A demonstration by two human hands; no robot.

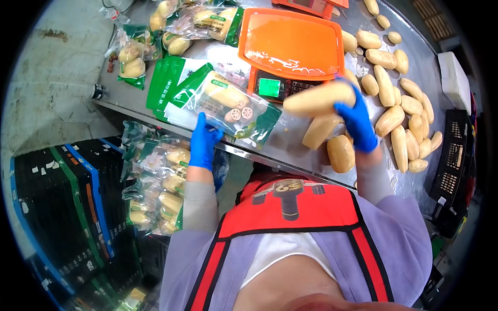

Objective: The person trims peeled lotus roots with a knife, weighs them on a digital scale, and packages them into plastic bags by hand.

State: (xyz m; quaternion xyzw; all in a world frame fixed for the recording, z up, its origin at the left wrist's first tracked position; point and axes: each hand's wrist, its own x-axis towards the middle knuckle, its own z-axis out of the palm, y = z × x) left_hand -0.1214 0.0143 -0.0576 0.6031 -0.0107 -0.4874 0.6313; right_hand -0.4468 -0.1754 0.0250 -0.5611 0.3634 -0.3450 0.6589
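My right hand (358,122), in a blue glove, is wrapped around the end of a long peeled lotus root section (319,98), slightly blurred, held above the steel table. Two shorter lotus root pieces (341,154) lie beneath and beside it. My left hand (204,142), also gloved in blue, grips the near edge of a printed plastic bag (223,101) with a green border and lotus root slices pictured on it. Under that bag, a stack of green and white bags (165,85) lies flat. What is inside the gripped bag, if anything, I cannot tell.
An orange scale (290,44) with a lit display (268,88) stands behind the bag. Many loose lotus root sections (384,85) cover the table's right side. Filled bags (215,20) lie at the back left, more (161,181) below the table edge, beside black crates (57,207).
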